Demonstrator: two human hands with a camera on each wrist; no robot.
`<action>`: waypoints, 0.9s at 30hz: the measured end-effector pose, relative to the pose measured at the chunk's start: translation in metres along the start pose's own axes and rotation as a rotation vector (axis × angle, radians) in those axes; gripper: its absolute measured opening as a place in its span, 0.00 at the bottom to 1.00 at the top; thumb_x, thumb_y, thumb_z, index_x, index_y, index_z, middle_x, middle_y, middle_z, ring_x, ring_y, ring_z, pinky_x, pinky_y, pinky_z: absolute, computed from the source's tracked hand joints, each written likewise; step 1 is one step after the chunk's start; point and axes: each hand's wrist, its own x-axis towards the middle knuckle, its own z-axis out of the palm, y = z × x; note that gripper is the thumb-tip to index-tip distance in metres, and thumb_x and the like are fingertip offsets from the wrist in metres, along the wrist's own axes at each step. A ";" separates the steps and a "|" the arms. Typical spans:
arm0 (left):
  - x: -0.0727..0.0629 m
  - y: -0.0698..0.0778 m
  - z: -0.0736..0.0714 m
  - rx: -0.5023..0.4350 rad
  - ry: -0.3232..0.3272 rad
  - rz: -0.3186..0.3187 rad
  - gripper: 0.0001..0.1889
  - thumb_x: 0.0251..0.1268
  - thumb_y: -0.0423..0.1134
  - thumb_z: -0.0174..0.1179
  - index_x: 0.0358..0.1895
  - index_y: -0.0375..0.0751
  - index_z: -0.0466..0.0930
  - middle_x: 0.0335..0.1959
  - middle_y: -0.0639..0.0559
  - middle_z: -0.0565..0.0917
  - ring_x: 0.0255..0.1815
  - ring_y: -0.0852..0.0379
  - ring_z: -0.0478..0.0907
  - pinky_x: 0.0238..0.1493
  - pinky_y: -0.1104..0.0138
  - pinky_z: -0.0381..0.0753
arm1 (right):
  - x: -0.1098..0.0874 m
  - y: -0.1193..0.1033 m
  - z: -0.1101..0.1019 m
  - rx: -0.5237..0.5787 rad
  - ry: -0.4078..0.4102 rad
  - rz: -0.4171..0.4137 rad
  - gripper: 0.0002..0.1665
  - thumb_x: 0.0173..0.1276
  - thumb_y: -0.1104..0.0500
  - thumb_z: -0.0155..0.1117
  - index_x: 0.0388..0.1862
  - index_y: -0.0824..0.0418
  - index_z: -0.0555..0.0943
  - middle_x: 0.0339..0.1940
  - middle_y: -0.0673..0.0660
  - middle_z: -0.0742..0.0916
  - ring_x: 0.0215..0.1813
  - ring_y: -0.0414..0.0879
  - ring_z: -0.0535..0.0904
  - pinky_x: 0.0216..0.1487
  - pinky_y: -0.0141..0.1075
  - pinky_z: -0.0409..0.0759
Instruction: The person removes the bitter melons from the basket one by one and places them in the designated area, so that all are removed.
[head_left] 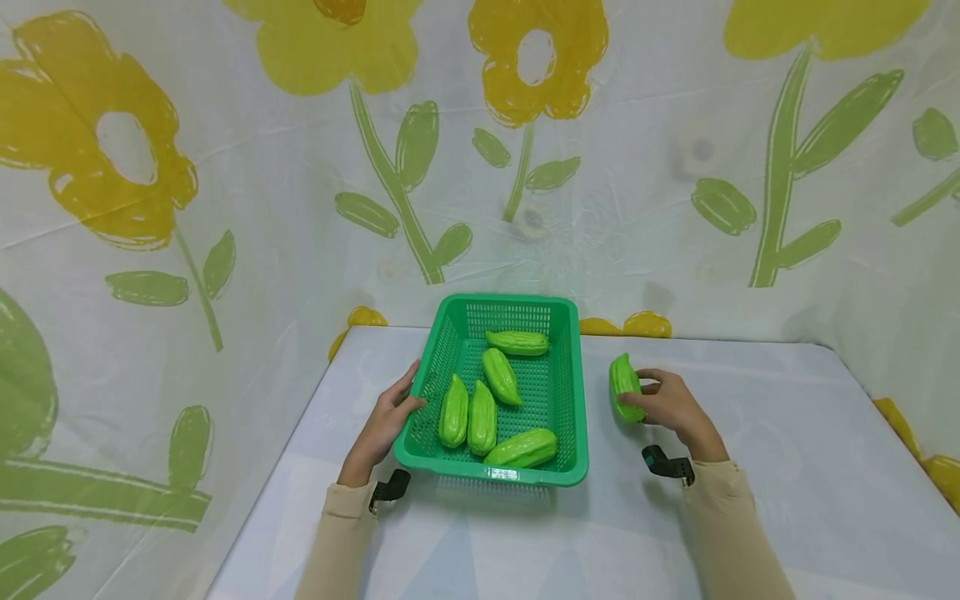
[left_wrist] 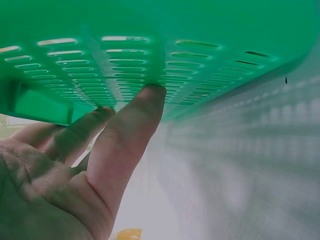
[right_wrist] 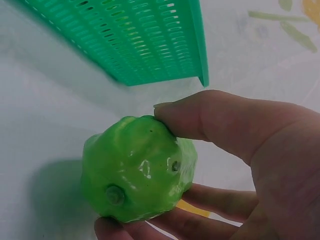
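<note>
My right hand (head_left: pixel 667 404) grips a green bitter gourd (head_left: pixel 624 387) to the right of the green basket (head_left: pixel 581 400). In the right wrist view, the thumb lies on one side of this gourd (right_wrist: pixel 140 165) and the fingers curl round the other, its stem end facing the camera. My left hand (head_left: pixel 386 421) is at the basket's left side. In the left wrist view, its extended thumb and fingers (left_wrist: pixel 132 125) touch the slotted outer wall (left_wrist: pixel 195 55). Several more bitter gourds (head_left: pixel 482 417) lie inside the basket, spaced about its floor.
The basket stands on a pale table (head_left: pixel 780 467) near its back edge. Behind and to the left hangs a white curtain (head_left: pixel 637 208) with yellow flowers and green leaves. A black strap device (head_left: pixel 667 465) sits at the right wrist, another (head_left: pixel 392 486) at the left.
</note>
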 end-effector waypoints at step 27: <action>0.001 -0.001 0.000 0.033 0.015 -0.008 0.38 0.77 0.33 0.49 0.85 0.47 0.46 0.87 0.49 0.50 0.88 0.45 0.43 0.84 0.44 0.49 | -0.002 0.005 0.006 -0.051 0.020 0.019 0.49 0.72 0.48 0.67 0.78 0.77 0.59 0.68 0.83 0.74 0.53 0.61 0.86 0.48 0.44 0.89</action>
